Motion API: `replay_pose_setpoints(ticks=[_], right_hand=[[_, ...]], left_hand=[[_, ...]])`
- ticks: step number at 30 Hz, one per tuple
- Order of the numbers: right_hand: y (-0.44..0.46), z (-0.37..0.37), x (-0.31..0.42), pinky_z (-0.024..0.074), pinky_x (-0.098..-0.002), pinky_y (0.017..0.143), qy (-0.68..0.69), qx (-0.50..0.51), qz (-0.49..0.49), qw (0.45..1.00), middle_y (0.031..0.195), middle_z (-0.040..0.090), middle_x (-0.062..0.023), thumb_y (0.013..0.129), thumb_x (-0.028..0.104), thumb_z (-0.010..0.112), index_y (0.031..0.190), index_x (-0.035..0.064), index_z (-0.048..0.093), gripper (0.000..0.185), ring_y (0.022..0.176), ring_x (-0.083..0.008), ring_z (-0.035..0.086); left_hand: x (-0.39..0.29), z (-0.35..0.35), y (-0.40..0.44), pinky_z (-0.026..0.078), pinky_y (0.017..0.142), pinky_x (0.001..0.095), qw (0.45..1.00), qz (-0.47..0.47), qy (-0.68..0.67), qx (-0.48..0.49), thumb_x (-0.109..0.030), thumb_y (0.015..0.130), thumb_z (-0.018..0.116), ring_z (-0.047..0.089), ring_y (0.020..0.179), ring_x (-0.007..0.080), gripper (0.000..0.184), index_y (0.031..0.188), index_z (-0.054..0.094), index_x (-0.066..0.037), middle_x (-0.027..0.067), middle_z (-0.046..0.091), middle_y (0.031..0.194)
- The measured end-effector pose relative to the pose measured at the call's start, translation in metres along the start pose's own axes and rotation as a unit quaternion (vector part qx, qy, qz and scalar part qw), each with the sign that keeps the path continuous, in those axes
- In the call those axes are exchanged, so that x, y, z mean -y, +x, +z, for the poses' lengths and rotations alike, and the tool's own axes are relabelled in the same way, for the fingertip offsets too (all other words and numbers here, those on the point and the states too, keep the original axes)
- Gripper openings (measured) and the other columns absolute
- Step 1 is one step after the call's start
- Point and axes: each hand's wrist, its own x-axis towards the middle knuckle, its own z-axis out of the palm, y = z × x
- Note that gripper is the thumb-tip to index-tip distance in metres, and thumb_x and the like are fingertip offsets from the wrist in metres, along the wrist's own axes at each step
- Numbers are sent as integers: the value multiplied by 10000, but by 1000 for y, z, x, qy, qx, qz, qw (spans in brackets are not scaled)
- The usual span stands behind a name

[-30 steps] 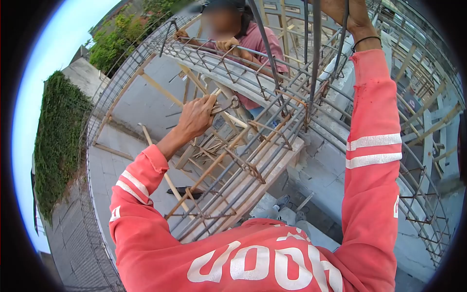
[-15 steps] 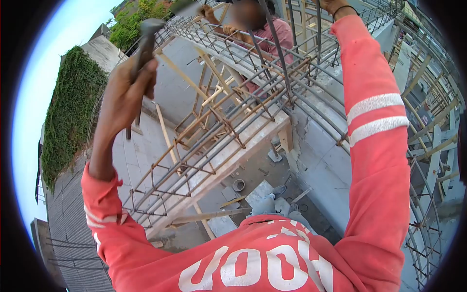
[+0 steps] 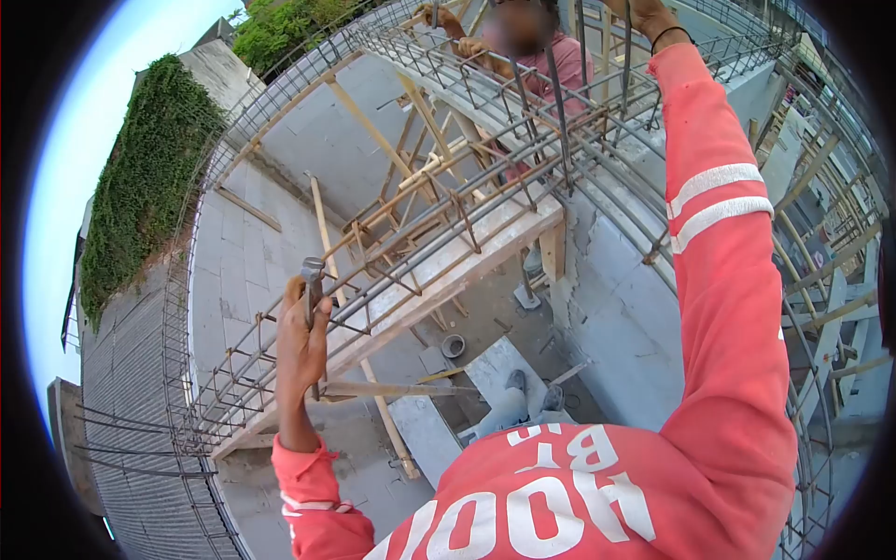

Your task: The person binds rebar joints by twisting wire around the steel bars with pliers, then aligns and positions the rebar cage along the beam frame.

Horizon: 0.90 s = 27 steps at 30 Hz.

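My left hand [image 3: 301, 341] is closed around dark metal pincers [image 3: 314, 280], held upright with the jaws above the thumb. It is at the near left of a long rebar cage [image 3: 411, 245], which lies along a pale beam form [image 3: 448, 280]; whether the pincers touch the bars I cannot tell. At the top edge, my raised right hand [image 3: 646, 17] is wrapped around an upright rebar [image 3: 626, 70]. Part of that hand is cut off by the frame. Several upright bars rise from the cage junction beside it.
Across the cage, a co-worker in a pink shirt [image 3: 563, 70] has both hands raised near the bars. A drop opens below, with a bucket [image 3: 453, 346] and boards on the floor. Wooden props [image 3: 373, 126] lean behind the cage. A block wall [image 3: 625, 280] stands at right.
My left hand has come down and to the right with the pincers, from high at left to beside the rebar cage. The view has shifted slightly; my right hand stays at the upright bar.
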Motion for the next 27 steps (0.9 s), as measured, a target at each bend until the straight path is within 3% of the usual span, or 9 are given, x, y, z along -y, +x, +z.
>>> replay_pose_setpoints(ticks=[3, 7, 9, 11, 15, 17, 19, 23, 27], right_hand=[[-5, -2, 5, 500, -365, 967, -6, 17, 6, 1000, 1219, 673, -95, 954, 406, 537, 1370, 103, 545, 515, 1098, -215, 651], [-18, 3, 21, 502, -356, 942, -160, -154, 51, 974, 1210, 690, -106, 981, 419, 555, 1359, 56, 595, 526, 1073, -219, 664], [-26, 13, 29, 517, -343, 849, -535, -400, -72, 741, 1069, 717, -88, 982, 337, 597, 1213, 51, 681, 377, 963, -217, 677], [-38, 46, 34, 521, -349, 772, -369, -461, -230, 773, 939, 708, -72, 983, 264, 610, 1102, 23, 701, 284, 853, -224, 663], [-57, 165, 39, 502, -348, 830, -273, -363, -244, 857, 952, 689, -60, 1004, 297, 594, 1063, 3, 685, 313, 890, -213, 637], [-51, 192, 21, 458, -333, 939, -331, -292, -265, 857, 1031, 694, -69, 1021, 344, 588, 1097, 13, 691, 355, 996, -177, 615], [-35, 143, -6, 465, -385, 949, -498, -316, -304, 748, 1129, 682, -143, 1032, 324, 566, 1225, 38, 660, 357, 1063, -260, 612], [-17, 166, 11, 526, -364, 738, -386, -371, -202, 820, 936, 669, -122, 1088, 422, 419, 1074, 32, 686, 473, 777, -229, 640], [-17, 147, -2, 494, -318, 724, -416, -316, -102, 847, 871, 682, -68, 1074, 492, 419, 1101, 26, 701, 546, 804, -169, 640]], left_hand=[[16, 30, -6, 393, 932, 476, 997, 47, 24, -57, -274, 1030, 558, 517, 1014, 409, 308, 1035, 613, 29, 226, 569, 1094], [16, 44, -10, 354, 893, 458, 991, 61, 72, -94, -269, 1008, 571, 496, 958, 364, 293, 947, 632, 11, 178, 571, 1017], [19, 50, -10, 351, 882, 454, 989, 67, 67, -113, -232, 987, 584, 505, 960, 356, 251, 944, 638, 9, 158, 578, 1007], [18, 52, -9, 353, 886, 452, 984, 73, 83, -139, -200, 957, 610, 513, 956, 349, 206, 946, 647, 2, 145, 595, 1006], [23, 61, -7, 367, 873, 452, 970, 99, 65, -214, -199, 920, 656, 557, 964, 340, 181, 947, 666, -20, 132, 618, 971], [24, 62, -8, 371, 875, 457, 975, 72, 53, -202, -246, 921, 661, 574, 986, 336, 207, 952, 681, -42, 137, 642, 974], [18, 63, -9, 374, 891, 471, 982, 28, 56, -177, -299, 928, 657, 585, 1011, 327, 241, 961, 700, -65, 132, 662, 987], [20, 65, -9, 373, 886, 475, 968, 47, 77, -234, -334, 933, 651, 581, 994, 307, 260, 941, 710, -81, 96, 653, 960], [18, 66, -11, 373, 913, 464, 966, 50, 69, -245, -323, 931, 663, 576, 1012, 283, 249, 931, 708, -78, 74, 655, 978]])
